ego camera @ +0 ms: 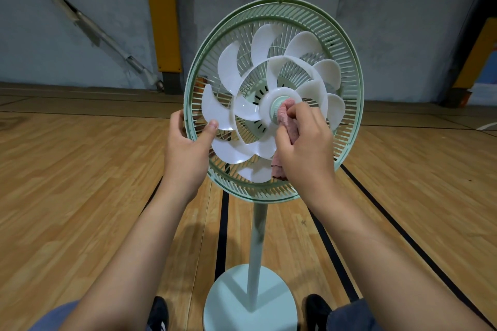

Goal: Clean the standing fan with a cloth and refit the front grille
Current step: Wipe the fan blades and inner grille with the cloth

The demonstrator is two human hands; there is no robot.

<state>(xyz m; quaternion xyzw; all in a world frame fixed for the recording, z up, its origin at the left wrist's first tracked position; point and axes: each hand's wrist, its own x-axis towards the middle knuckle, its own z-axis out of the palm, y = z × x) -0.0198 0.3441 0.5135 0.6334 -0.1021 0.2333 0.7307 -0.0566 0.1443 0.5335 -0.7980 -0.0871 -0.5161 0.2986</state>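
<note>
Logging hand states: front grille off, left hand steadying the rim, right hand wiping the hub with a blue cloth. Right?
Wrong on colour only: the head view shows the cloth is pink. The rest holds: left hand grips the rim, right hand wipes the hub, blades exposed.
</note>
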